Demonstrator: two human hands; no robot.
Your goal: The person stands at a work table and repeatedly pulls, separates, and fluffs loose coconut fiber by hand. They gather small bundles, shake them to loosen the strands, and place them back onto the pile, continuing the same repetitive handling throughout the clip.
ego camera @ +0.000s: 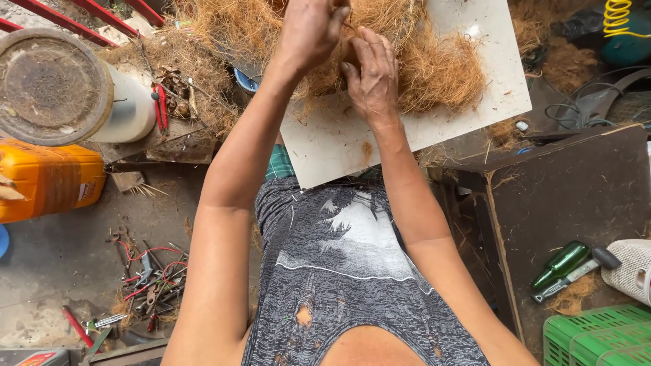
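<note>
A person in a torn grey shirt works a heap of brown coconut fibre at the top centre of the frame, both arms reaching up from the bottom edge. The left hand is clenched around a tuft of the fibre, knuckles toward the camera. The right hand, just beside it and touching the same heap, pinches strands between thumb and curled fingers. The fibre lies piled on a white board that slants across the upper middle of the frame, with more loose fibre spilling past its upper left edge.

At upper left stands a white bucket with a dirty round lid, and below it an orange jerrycan on its side. Red-handled pliers lie just right of the bucket. At lower left, a scatter of hand tools and red wire sits on the concrete floor.

At right, a dark brown tabletop carries a green glass bottle and, touching it, a knife. A green plastic crate fills the lower right corner. A yellow coiled hose shows at upper right.
</note>
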